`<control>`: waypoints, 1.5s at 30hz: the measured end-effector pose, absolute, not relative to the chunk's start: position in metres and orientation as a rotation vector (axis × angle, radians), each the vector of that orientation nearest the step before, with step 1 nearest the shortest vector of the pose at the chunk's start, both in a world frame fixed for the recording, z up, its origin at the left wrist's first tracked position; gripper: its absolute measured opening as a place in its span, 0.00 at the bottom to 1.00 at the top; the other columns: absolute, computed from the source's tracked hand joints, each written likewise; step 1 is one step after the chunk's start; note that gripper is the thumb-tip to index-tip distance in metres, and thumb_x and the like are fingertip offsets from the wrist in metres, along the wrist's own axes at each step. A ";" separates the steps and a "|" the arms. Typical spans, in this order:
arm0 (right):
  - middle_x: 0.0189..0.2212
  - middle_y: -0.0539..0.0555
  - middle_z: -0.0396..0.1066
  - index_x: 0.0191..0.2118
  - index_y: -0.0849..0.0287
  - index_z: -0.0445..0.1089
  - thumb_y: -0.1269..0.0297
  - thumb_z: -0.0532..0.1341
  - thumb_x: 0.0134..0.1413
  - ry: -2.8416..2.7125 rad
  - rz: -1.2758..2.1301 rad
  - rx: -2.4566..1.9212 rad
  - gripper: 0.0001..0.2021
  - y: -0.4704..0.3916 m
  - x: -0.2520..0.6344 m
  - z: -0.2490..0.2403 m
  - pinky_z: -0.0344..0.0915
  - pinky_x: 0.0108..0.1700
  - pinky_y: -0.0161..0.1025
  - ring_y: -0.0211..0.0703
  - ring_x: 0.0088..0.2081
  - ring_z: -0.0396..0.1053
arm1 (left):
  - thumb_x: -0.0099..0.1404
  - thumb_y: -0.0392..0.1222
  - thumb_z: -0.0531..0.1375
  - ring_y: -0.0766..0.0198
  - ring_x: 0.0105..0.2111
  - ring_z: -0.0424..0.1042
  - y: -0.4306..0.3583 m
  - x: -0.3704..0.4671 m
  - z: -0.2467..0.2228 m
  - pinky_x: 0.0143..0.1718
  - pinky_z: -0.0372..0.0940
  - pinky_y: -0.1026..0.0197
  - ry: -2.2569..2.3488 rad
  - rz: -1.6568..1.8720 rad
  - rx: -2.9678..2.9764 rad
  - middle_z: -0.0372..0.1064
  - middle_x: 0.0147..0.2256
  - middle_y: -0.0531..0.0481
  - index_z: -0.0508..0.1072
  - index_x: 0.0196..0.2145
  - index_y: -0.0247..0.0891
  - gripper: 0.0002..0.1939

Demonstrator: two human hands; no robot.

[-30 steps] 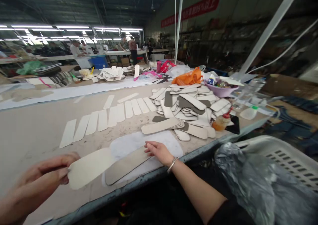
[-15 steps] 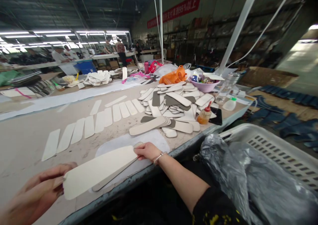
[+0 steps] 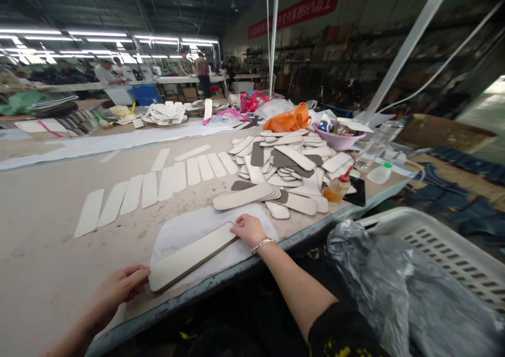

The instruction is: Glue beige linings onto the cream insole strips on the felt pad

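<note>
A long cream-white panel (image 3: 189,258) with rounded ends lies lined up over another piece, whose darker edge shows along the near side. Both rest on a white sheet (image 3: 169,233) near the table edge. My left hand (image 3: 122,288) has its thumb and fingers at the panel's left end, closed on it. At the far right end, my right hand (image 3: 249,230), with a bracelet at the wrist, pinches the panel's corner. Beyond them a row of thin white strips (image 3: 132,194) lies on the table, and a fanned stack of panels (image 3: 240,196) sits farther right.
A heap of white and grey panels (image 3: 295,160) covers the right of the table. Beside it stand a red-tipped glue bottle (image 3: 336,190), a purple bowl (image 3: 339,140) and an orange bag (image 3: 288,119). A white plastic basket (image 3: 418,223) with grey plastic film (image 3: 394,278) stands off the table's right edge.
My hands have lowered the white panel onto the piece beneath it and aligned the two. My left hand has moved right and farther from me; the view has shifted slightly left.
</note>
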State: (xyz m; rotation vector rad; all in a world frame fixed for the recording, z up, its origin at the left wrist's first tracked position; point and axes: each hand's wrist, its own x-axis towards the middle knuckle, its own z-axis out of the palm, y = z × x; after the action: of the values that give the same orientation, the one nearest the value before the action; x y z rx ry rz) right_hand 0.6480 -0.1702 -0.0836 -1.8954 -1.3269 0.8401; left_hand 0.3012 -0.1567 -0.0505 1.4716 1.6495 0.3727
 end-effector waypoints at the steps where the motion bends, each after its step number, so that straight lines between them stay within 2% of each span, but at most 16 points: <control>1: 0.26 0.49 0.72 0.34 0.58 0.71 0.63 0.67 0.41 -1.342 0.819 -1.917 0.11 -0.169 0.647 -0.085 0.62 0.35 0.32 0.38 0.31 0.69 | 0.48 0.59 0.59 0.70 0.17 0.57 -0.156 0.301 -0.054 0.16 0.51 0.68 1.643 0.361 1.423 0.58 0.16 0.57 0.72 0.25 0.36 0.21; 5: 0.25 0.48 0.72 0.29 0.57 0.70 0.62 0.66 0.41 -1.394 0.754 -1.971 0.07 -0.167 0.645 -0.089 0.60 0.33 0.32 0.38 0.30 0.69 | 0.48 0.58 0.59 0.71 0.16 0.54 -0.153 0.301 -0.063 0.17 0.47 0.68 1.633 0.347 1.322 0.54 0.15 0.59 0.69 0.23 0.36 0.20; 13: 0.23 0.49 0.72 0.25 0.57 0.69 0.63 0.64 0.43 -1.427 0.726 -2.013 0.05 -0.165 0.644 -0.088 0.59 0.32 0.32 0.38 0.29 0.69 | 0.49 0.52 0.56 0.66 0.17 0.61 -0.152 0.303 -0.064 0.18 0.53 0.66 1.650 0.269 1.430 0.62 0.15 0.54 0.69 0.23 0.37 0.14; 18: 0.22 0.49 0.72 0.25 0.57 0.69 0.61 0.64 0.43 -1.439 0.748 -2.017 0.06 -0.166 0.644 -0.084 0.59 0.32 0.32 0.38 0.28 0.68 | 0.47 0.51 0.56 0.62 0.20 0.67 -0.156 0.308 -0.052 0.20 0.59 0.64 1.652 0.327 1.266 0.70 0.19 0.50 0.71 0.26 0.37 0.14; 22: 0.21 0.48 0.71 0.25 0.57 0.68 0.61 0.63 0.44 -1.475 0.748 -1.998 0.07 -0.168 0.644 -0.082 0.58 0.31 0.33 0.38 0.27 0.68 | 0.44 0.49 0.57 0.62 0.21 0.68 -0.158 0.313 -0.043 0.21 0.62 0.64 1.634 0.419 1.158 0.70 0.19 0.50 0.71 0.24 0.36 0.14; 26: 0.21 0.48 0.71 0.25 0.57 0.67 0.61 0.63 0.44 -1.483 0.760 -2.000 0.06 -0.169 0.643 -0.079 0.58 0.31 0.33 0.38 0.27 0.68 | 0.46 0.53 0.57 0.63 0.21 0.69 -0.161 0.312 -0.042 0.25 0.64 0.63 1.591 0.427 1.146 0.70 0.19 0.49 0.71 0.23 0.35 0.16; 30: 0.21 0.48 0.71 0.25 0.57 0.67 0.60 0.62 0.45 -1.484 0.775 -2.007 0.07 -0.169 0.643 -0.079 0.58 0.31 0.33 0.39 0.27 0.68 | 0.44 0.58 0.61 0.65 0.19 0.66 -0.161 0.310 -0.048 0.23 0.61 0.65 1.594 0.363 1.234 0.69 0.18 0.50 0.70 0.24 0.35 0.20; 35: 0.21 0.48 0.71 0.26 0.57 0.67 0.60 0.62 0.45 -1.499 0.773 -1.995 0.07 -0.169 0.644 -0.081 0.59 0.31 0.33 0.39 0.27 0.68 | 0.46 0.62 0.57 0.66 0.16 0.63 -0.159 0.309 -0.057 0.20 0.57 0.65 1.656 0.274 1.422 0.67 0.16 0.53 0.66 0.22 0.38 0.22; 45: 0.22 0.49 0.71 0.25 0.57 0.68 0.62 0.63 0.46 -1.503 0.750 -2.016 0.06 -0.170 0.642 -0.076 0.59 0.32 0.33 0.39 0.28 0.68 | 0.58 0.51 0.52 0.61 0.24 0.66 -0.158 0.318 -0.044 0.28 0.54 0.62 1.750 0.102 1.925 0.68 0.19 0.51 0.67 0.19 0.40 0.16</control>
State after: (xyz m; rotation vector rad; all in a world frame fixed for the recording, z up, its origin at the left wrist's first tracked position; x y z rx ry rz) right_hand 0.6424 -0.1698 -0.0760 -2.0164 -1.5034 0.7500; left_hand 0.3183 -0.1580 -0.0443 1.9248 1.7495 0.1015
